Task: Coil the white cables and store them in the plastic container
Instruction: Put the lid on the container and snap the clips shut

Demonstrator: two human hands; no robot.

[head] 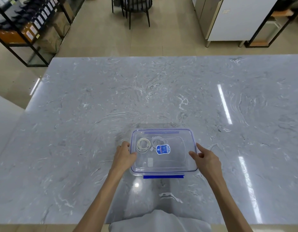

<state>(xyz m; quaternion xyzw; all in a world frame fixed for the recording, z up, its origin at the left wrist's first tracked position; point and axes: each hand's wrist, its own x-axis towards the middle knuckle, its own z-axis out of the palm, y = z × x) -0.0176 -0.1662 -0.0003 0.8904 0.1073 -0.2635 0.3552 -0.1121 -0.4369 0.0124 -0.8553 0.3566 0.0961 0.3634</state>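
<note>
A clear plastic container (191, 148) with a blue-trimmed lid and a blue label sits on the marble table near its front edge. Through the lid I see two coiled white cables, one (143, 145) at the left and another (159, 140) beside it, plus a small white block (150, 162) nearer to me. My left hand (124, 155) grips the container's left edge, thumb on the lid. My right hand (205, 158) rests at the right edge with its fingers spread, fingertips touching the lid rim.
The grey marble table (145, 91) stretches wide around the container. Beyond it stand a black chair (136, 7), black shelving (27, 30) at the left and a white cabinet (237, 19) at the right.
</note>
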